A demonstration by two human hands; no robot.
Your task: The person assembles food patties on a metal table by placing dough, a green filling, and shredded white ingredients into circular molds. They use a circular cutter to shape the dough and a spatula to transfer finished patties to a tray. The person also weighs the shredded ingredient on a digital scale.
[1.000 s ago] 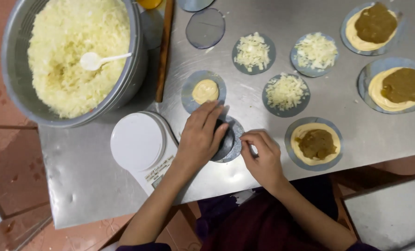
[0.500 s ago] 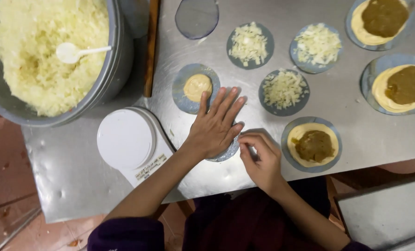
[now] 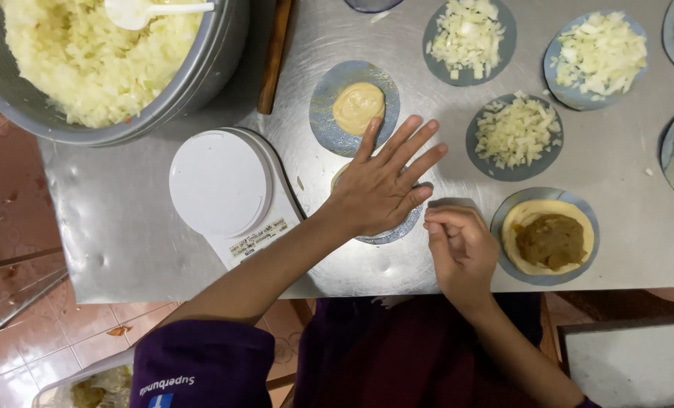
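So the left hand (image 3: 382, 185) is laid flat, fingers spread wide, palm pressing down on a dough piece on a round blue-grey sheet (image 3: 394, 230) right at the near edge of the steel table (image 3: 125, 227). You can only see a sliver of dough and sheet peeking out around the palm. The right hand (image 3: 462, 249) sits just beside it, fingers curled in, fingertips bunched at the sheet's edge; can't tell if it's actually pinching anything.

Progress-wise, I'd say this one's mid-flattening. Just right of it a flattened round already has brown filling (image 3: 550, 240) on it. Just behind the fingers a small dough ball (image 3: 358, 107) waits unpressed on its own sheet. Further back three sheets hold chopped onion piles (image 3: 516, 130). White kitchen scale (image 3: 227, 193) to the left, big onion bowl (image 3: 103, 60) in the far corner.
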